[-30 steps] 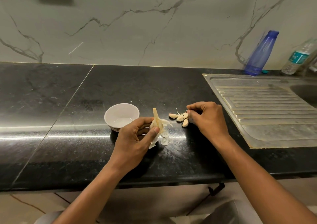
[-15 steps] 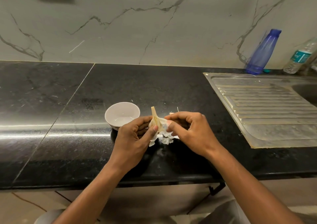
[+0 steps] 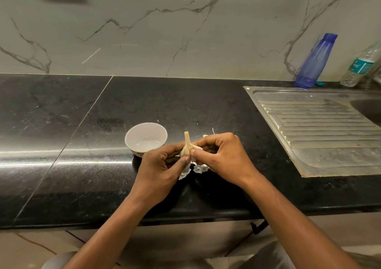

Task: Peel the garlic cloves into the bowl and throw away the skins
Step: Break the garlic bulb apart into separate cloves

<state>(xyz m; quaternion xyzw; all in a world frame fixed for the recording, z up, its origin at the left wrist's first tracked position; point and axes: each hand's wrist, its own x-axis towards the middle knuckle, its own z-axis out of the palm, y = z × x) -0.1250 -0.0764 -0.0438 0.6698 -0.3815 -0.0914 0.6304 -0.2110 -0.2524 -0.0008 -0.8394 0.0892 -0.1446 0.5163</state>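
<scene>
Pinching garlic bulb, right hand back beside left hand

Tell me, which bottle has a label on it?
The clear bottle at the far right; a teal label wraps it. The blue bottle to its left has no label.

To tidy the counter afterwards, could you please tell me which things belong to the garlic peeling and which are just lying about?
In use: garlic, held by left hand and right hand; bowl; skins.
Lying about: blue bottle; clear bottle; sink.
</scene>
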